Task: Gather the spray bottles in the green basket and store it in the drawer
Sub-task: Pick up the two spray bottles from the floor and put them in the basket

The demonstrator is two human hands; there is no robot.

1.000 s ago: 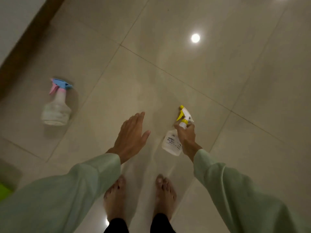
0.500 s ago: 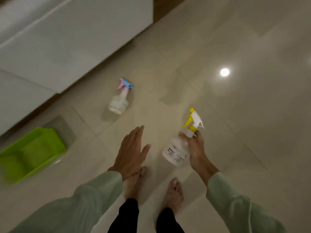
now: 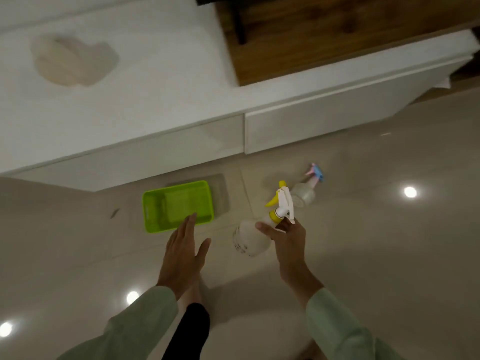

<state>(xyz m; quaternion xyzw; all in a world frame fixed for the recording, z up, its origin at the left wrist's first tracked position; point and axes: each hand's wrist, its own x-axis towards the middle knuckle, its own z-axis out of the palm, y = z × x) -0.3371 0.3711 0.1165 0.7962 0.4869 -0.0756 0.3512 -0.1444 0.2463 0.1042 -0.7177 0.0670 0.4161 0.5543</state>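
My right hand (image 3: 288,240) grips the neck of a clear spray bottle with a yellow and white trigger (image 3: 253,236), held above the floor. A second clear spray bottle with a blue and pink trigger (image 3: 306,192) lies on the tiles just behind it. The green basket (image 3: 178,205) sits empty on the floor in front of the white drawer fronts (image 3: 161,154). My left hand (image 3: 183,253) hovers flat and empty, with its fingertips over the basket's near edge.
A low white cabinet (image 3: 155,81) runs across the top, with a pale cloth-like object (image 3: 75,61) on it and a wooden panel (image 3: 324,35) behind. Glossy beige tiles with ceiling light reflections cover the floor. My leg (image 3: 192,323) shows below.
The view swung left toward the cabinet. The basket now lies directly ahead, and the blue-topped bottle appears behind the bottle I carry. My right hand lifted its bottle higher.
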